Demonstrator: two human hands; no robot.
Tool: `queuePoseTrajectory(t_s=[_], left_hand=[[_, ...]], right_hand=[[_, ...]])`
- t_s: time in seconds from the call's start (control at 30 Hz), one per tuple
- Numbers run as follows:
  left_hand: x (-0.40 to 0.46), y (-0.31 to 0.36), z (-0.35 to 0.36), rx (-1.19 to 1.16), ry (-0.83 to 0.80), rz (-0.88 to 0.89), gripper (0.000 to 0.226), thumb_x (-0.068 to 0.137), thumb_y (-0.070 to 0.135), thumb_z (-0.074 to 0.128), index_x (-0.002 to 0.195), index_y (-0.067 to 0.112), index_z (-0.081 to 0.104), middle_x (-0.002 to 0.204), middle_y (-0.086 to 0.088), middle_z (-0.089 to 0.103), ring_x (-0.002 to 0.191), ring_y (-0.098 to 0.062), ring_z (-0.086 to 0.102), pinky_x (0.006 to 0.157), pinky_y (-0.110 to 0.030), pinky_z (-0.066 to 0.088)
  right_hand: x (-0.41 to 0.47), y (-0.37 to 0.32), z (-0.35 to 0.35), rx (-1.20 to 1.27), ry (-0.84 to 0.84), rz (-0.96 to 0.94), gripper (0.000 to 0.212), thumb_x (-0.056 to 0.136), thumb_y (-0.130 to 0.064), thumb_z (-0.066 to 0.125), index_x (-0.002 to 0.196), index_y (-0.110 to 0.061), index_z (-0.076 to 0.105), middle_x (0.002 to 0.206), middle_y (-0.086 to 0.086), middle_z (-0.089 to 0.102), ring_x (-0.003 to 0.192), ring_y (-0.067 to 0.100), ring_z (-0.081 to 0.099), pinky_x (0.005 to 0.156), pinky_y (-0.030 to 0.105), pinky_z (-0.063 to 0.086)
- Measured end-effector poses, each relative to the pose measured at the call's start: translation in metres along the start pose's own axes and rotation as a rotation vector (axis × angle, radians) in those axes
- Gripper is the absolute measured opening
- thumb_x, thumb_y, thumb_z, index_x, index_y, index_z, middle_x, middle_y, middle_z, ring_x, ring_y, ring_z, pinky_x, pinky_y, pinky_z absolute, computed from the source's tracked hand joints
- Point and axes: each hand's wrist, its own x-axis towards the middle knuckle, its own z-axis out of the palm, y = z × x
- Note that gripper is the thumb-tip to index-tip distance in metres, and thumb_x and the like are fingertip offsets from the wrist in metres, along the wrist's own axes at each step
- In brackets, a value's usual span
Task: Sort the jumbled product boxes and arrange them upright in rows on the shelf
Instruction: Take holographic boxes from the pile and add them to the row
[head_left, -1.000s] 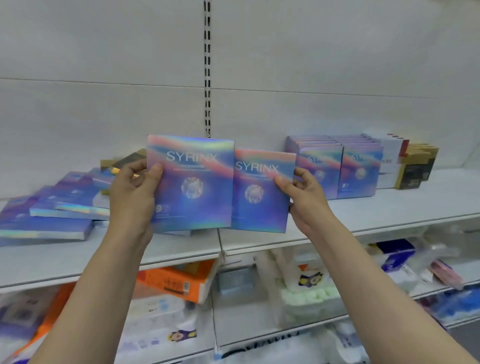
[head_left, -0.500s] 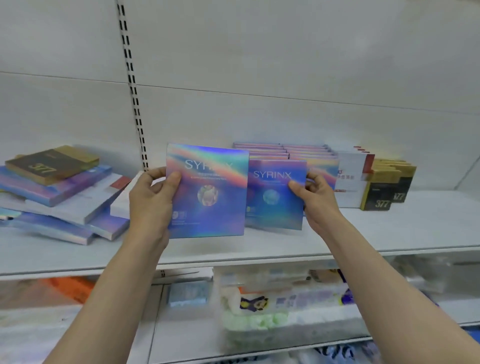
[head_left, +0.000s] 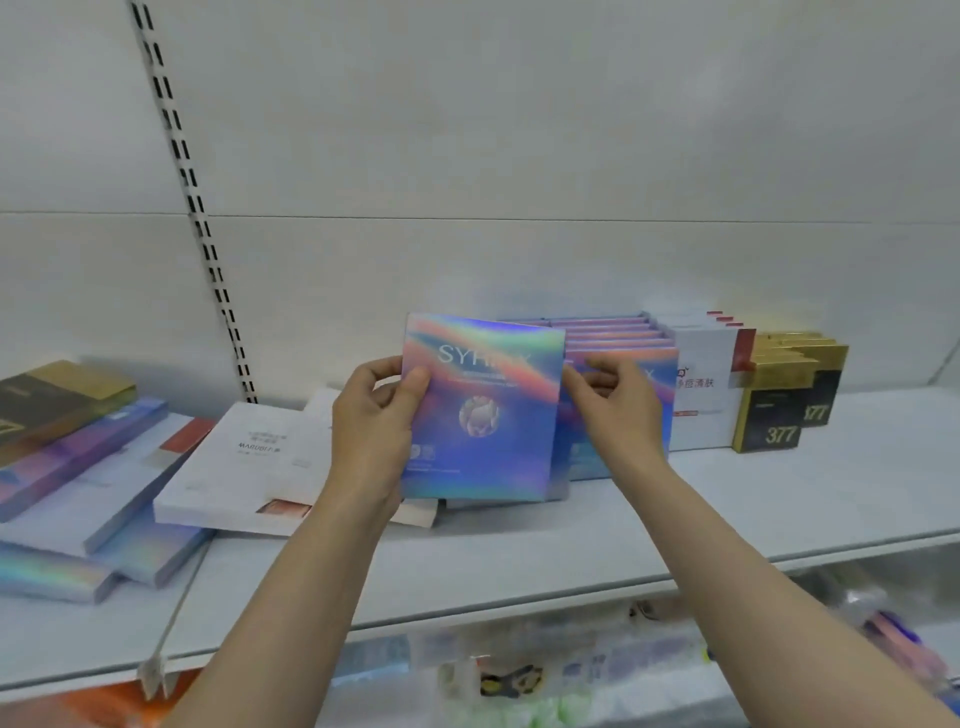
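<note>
Your left hand (head_left: 376, 431) grips the left edge of the front holographic box (head_left: 483, 410), thumb on its face and fingers curled behind, holding it upright just above the shelf (head_left: 571, 551). Your right hand (head_left: 621, 410) has its fingers curled at that box's right edge; it pinches the second holographic box (head_left: 613, 457), which is mostly hidden behind the hand and the front box.

What changed: 1 second ago you held the 2 boxes side by side and apart, out in front of the shelf's left half. Now they overlap, the front one covering most of the second, and both have travelled right to sit directly before the standing holographic row (head_left: 610, 335) near the back of the shelf, right of its middle. Your view has swung right with them.

For the task, this reads as the placing step: the pair is squared together and almost at the front of its matching row, so lowering them onto the shelf against that row should add 2 more upright.

Further right along the shelf stand the white boxes (head_left: 706, 384) and then the black-and-gold boxes (head_left: 779, 410), already in rows. Toward the left end, the jumbled pile (head_left: 104, 467) of flat boxes, with a flat white box (head_left: 249, 467) just left of your left hand, is not yet sorted.
</note>
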Motion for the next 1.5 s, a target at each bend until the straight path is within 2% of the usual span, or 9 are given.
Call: queuePoseTrajectory(t_s=[0.1, 0.3, 0.4, 0.47, 0.57, 0.67, 0.87, 1.17, 1.5], left_hand=[[0.004, -0.003, 0.029, -0.026, -0.079, -0.021, 0.013, 0.092, 0.025, 0.065, 0.103, 0.022, 0.060, 0.086, 0.003, 0.076, 0.078, -0.016, 0.073, 0.065, -0.033, 0.060], [0.007, -0.009, 0.073, 0.023, -0.261, 0.077, 0.017, 0.090, 0.018, 0.068, 0.105, 0.014, 0.063, 0.092, 0.001, 0.075, 0.087, -0.017, 0.071, 0.076, -0.032, 0.059], [0.019, -0.016, 0.080, 0.454, -0.291, 0.416, 0.035, 0.080, 0.028, 0.077, 0.112, 0.020, 0.065, 0.106, 0.011, 0.070, 0.100, -0.005, 0.064, 0.089, -0.021, 0.050], [0.030, -0.023, 0.080, 0.857, -0.216, 0.636, 0.057, 0.074, 0.041, 0.080, 0.123, 0.019, 0.061, 0.121, 0.004, 0.065, 0.121, -0.016, 0.052, 0.104, -0.030, 0.037], [0.038, -0.032, 0.079, 1.233, -0.199, 0.625, 0.079, 0.071, 0.058, 0.074, 0.138, 0.025, 0.049, 0.138, 0.002, 0.053, 0.141, -0.024, 0.027, 0.118, -0.039, 0.011], [0.040, -0.042, 0.080, 1.384, -0.177, 0.663, 0.082, 0.067, 0.063, 0.073, 0.138, 0.032, 0.048, 0.141, 0.005, 0.049, 0.140, -0.025, 0.028, 0.119, -0.044, -0.005], [0.040, -0.047, 0.085, 1.380, -0.107, 0.670, 0.079, 0.064, 0.058, 0.077, 0.135, 0.033, 0.053, 0.138, 0.008, 0.053, 0.130, -0.020, 0.041, 0.116, -0.037, 0.007], [0.036, -0.044, 0.090, 1.451, -0.118, 0.671, 0.081, 0.068, 0.060, 0.075, 0.138, 0.027, 0.050, 0.139, 0.004, 0.050, 0.128, -0.021, 0.040, 0.106, -0.034, 0.021], [0.031, -0.031, 0.097, 1.527, -0.170, 0.570, 0.080, 0.072, 0.059, 0.072, 0.139, 0.028, 0.042, 0.141, 0.005, 0.046, 0.130, -0.021, 0.038, 0.107, -0.036, 0.024]], right_hand=[[-0.002, -0.022, -0.018, 0.442, -0.213, 0.084, 0.043, 0.089, -0.053, 0.063, 0.107, -0.016, 0.073, 0.099, 0.000, 0.076, 0.085, 0.012, 0.071, 0.066, 0.021, 0.054], [0.007, -0.022, -0.066, 0.425, -0.227, 0.005, 0.040, 0.079, -0.018, 0.080, 0.115, -0.014, 0.063, 0.105, 0.005, 0.076, 0.094, 0.022, 0.074, 0.072, 0.028, 0.058], [0.029, -0.009, -0.100, 0.453, -0.187, 0.050, 0.051, 0.079, -0.021, 0.078, 0.123, -0.009, 0.057, 0.111, 0.009, 0.074, 0.099, 0.027, 0.072, 0.079, 0.038, 0.061], [0.043, 0.009, -0.113, 0.445, -0.171, 0.098, 0.049, 0.082, -0.020, 0.076, 0.125, -0.009, 0.056, 0.115, 0.010, 0.072, 0.103, 0.030, 0.071, 0.084, 0.043, 0.060], [0.054, 0.035, -0.116, 0.412, -0.179, 0.177, 0.044, 0.085, -0.018, 0.074, 0.124, -0.010, 0.056, 0.115, 0.010, 0.071, 0.102, 0.029, 0.071, 0.083, 0.045, 0.060], [0.058, 0.051, -0.108, 0.301, -0.193, 0.192, 0.043, 0.083, -0.023, 0.077, 0.121, -0.014, 0.058, 0.111, 0.005, 0.072, 0.095, 0.023, 0.073, 0.077, 0.041, 0.061], [0.053, 0.067, -0.086, 0.244, -0.023, 0.101, 0.036, 0.087, -0.023, 0.074, 0.118, -0.024, 0.055, 0.116, -0.002, 0.067, 0.094, 0.006, 0.068, 0.062, 0.015, 0.055], [0.052, 0.074, -0.071, -0.089, -0.110, -0.006, 0.099, 0.070, -0.034, 0.088, 0.146, -0.023, 0.026, 0.141, -0.001, 0.041, 0.133, 0.017, 0.043, 0.103, 0.047, 0.050], [0.045, 0.066, -0.070, -0.278, -0.074, -0.006, 0.110, 0.075, -0.039, 0.084, 0.154, -0.011, 0.013, 0.155, 0.012, 0.029, 0.144, 0.029, 0.027, 0.116, 0.049, 0.032]])
